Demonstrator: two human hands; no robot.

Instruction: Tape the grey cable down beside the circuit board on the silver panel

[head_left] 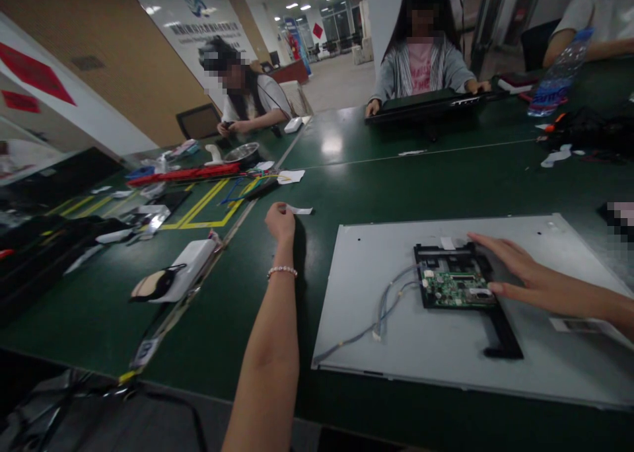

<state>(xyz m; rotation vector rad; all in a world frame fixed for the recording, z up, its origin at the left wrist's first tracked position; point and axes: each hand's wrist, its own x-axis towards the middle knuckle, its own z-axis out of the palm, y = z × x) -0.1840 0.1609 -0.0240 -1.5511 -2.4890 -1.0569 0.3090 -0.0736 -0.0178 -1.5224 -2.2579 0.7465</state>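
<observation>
My left hand is stretched forward over the green table, its fingers closed on one end of a short white strip. Whether the strip is tape or paper I cannot tell. On the right lies a flat grey-white panel. A black plastic bracket holding a green circuit board rests on it. My right hand reaches in from the right with fingers spread, fingertips at the bracket's far edge and thumb by the board's right side. Grey cables run left from the board across the panel.
A white box with a round beige-and-black item stands left of my arm. Beyond lie red bundled material, a metal bowl and white paper. Opposite, a person holds a black screen; a water bottle stands right.
</observation>
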